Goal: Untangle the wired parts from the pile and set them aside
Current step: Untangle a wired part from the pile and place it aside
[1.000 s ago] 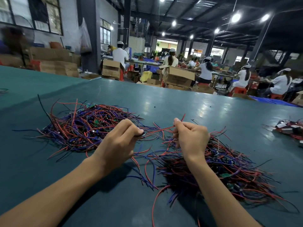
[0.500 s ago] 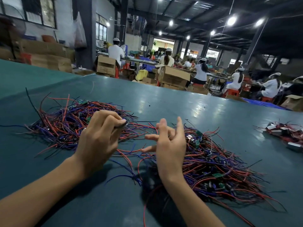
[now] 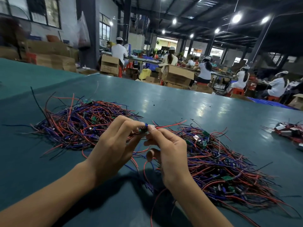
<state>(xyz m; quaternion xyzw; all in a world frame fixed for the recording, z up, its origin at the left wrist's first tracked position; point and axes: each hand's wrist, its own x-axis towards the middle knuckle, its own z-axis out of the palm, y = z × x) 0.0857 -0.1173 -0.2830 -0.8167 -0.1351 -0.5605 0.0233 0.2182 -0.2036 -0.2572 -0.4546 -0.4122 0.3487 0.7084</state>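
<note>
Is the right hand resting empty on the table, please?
No, the right hand pinches the wired part that the left hand also holds above the table.

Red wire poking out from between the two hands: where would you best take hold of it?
Probably near its root, beside the small part that the left hand and right hand pinch. The red wire sticks out to the right, clear of the right pile, so a thumb-and-finger pinch from the right side, along its free length, should meet nothing else.

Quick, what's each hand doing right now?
Left hand: pinching a small wired part.
Right hand: pinching the same wired part.
</note>
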